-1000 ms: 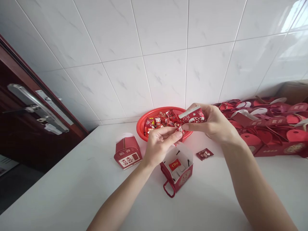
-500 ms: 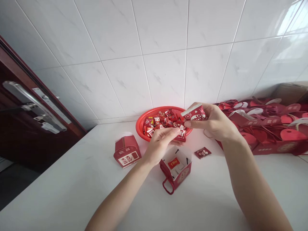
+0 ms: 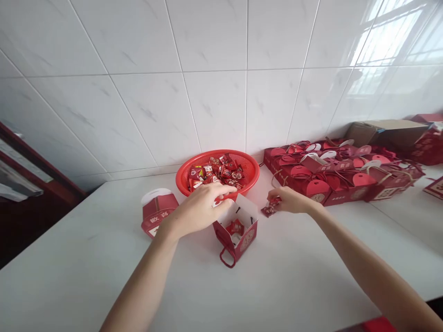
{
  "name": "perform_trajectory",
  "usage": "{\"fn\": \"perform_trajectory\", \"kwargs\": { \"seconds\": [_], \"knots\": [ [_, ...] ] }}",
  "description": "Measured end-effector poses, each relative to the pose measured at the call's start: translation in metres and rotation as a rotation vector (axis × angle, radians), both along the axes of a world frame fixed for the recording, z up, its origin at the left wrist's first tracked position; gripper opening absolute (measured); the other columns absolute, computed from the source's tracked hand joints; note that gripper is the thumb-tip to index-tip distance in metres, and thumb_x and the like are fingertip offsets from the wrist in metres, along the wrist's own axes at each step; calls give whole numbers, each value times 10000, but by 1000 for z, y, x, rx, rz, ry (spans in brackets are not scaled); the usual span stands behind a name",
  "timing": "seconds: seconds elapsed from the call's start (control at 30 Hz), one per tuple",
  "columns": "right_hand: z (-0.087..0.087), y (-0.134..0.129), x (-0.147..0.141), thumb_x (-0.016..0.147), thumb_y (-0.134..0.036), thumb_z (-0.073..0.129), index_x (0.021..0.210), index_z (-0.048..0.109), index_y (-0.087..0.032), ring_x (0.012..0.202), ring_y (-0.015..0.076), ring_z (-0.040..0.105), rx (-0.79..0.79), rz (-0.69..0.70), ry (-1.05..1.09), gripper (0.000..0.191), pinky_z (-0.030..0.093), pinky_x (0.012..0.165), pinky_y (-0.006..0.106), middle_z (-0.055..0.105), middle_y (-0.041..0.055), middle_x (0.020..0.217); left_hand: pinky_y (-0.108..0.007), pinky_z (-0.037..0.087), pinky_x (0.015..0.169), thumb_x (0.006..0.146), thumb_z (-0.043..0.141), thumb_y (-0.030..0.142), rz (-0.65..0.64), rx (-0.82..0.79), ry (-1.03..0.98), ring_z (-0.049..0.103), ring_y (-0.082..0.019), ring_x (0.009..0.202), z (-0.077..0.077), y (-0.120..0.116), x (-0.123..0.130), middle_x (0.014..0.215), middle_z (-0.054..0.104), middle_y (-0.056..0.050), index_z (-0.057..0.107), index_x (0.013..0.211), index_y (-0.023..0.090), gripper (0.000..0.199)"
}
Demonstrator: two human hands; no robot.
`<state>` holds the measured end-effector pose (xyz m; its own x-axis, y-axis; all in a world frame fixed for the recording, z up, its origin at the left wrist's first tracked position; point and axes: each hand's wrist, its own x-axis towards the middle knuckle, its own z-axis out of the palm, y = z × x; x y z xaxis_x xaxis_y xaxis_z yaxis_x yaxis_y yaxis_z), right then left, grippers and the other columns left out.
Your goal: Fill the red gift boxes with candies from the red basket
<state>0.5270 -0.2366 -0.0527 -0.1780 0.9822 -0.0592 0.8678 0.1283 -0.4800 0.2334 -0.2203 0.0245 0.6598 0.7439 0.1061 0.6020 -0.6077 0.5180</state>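
An open red box point(image 3: 248, 240) with a rope handle stands on the white table, red packets point(image 3: 235, 227) inside it. My left hand point(image 3: 204, 205) is over the box's left back side, its fingers closed round a red packet point(image 3: 218, 200). To the right, my right hand point(image 3: 289, 199) is low at the table with its fingertips pinched on something red, right at a small dark red packet point(image 3: 267, 211) lying there. Behind the left hand, a red basket point(image 3: 254, 177) holds several wrapped candies point(image 3: 226, 170).
On the left stands a closed red box point(image 3: 157, 208). Many red boxes point(image 3: 341, 196) are packed together at the right, with a cardboard box point(image 3: 370, 131) behind them. A tiled wall point(image 3: 214, 106) rises behind the basket.
The view has shifted right. My right hand has gone down from above the basket to the small packet on the table. More red packets are in the open box.
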Motion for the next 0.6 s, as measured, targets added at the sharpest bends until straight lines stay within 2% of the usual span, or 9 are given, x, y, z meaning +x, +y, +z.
{"fn": "perform_trajectory", "kwargs": {
  "seconds": [0.07, 0.17, 0.23, 0.3, 0.37, 0.43, 0.47, 0.53, 0.6],
  "knots": [
    [-17, 3, 0, 653, -69, 613, 737, 648, -189, 750, 194, 622, -1, 37, -83, 151, 425, 636, 258, 703, 41, 792, -343, 509, 900, 938, 477, 455, 2, 21, 39, 629, -247, 1060, 2, -3, -3, 1173, 676, -52, 738, 1162, 285, 383],
    [-34, 6, 2, 669, -63, 624, 697, 610, -189, 739, 180, 606, 41, 81, -129, 129, 401, 632, 249, 699, 50, 794, -356, 505, 911, 950, 453, 496, 32, -19, 162, 611, -270, 1104, 4, -4, -8, 1195, 649, -54, 755, 1127, 307, 398],
    [-39, 8, 5, 691, -89, 634, 676, 583, -192, 703, 172, 583, 85, 59, -144, 115, 386, 620, 254, 678, 46, 755, -358, 504, 894, 944, 453, 523, 60, -66, 261, 579, -295, 1173, 4, -4, -12, 1200, 634, -59, 736, 1173, 328, 413],
    [-35, 6, 7, 732, -174, 653, 699, 583, -199, 666, 165, 565, 116, 23, -32, 82, 393, 609, 260, 651, 30, 707, -355, 503, 871, 932, 461, 532, 74, -118, 350, 568, -305, 1197, 4, -3, -14, 1194, 628, -62, 714, 1208, 340, 420],
    [-19, 1, 7, 778, -322, 679, 758, 610, -202, 669, 169, 581, 150, 5, 249, 140, 433, 617, 270, 647, 23, 712, -344, 506, 834, 913, 480, 530, 77, -168, 408, 606, -292, 1132, 4, -2, -15, 1205, 625, -64, 701, 1223, 327, 431],
    [7, -8, 3, 797, -465, 703, 810, 640, -194, 731, 191, 622, 221, 13, 571, 278, 482, 658, 301, 663, 43, 787, -324, 506, 797, 887, 515, 514, 52, -187, 430, 633, -274, 1071, 4, -1, -15, 1239, 615, -67, 683, 1250, 305, 451],
    [22, -13, -2, 800, -484, 719, 803, 652, -191, 759, 196, 634, 270, 29, 664, 300, 498, 684, 313, 669, 53, 835, -313, 504, 785, 875, 534, 495, 28, -188, 431, 638, -263, 1059, 4, -1, -15, 1265, 604, -67, 661, 1286, 303, 470],
    [51, -23, -15, 801, -475, 747, 803, 659, -197, 732, 189, 631, 318, 101, 746, 292, 510, 684, 320, 665, 42, 801, -290, 500, 775, 852, 570, 436, -32, -189, 434, 646, -236, 1036, 5, -1, -15, 1305, 578, -62, 589, 1377, 320, 538],
    [72, -28, -32, 804, -475, 751, 881, 684, -194, 705, 186, 631, 238, 224, 729, 299, 515, 653, 315, 675, 35, 773, -269, 499, 757, 825, 606, 385, -78, -188, 439, 658, -205, 977, 5, -2, -15, 1316, 567, -50, 543, 1417, 344, 597]
  ]
}}
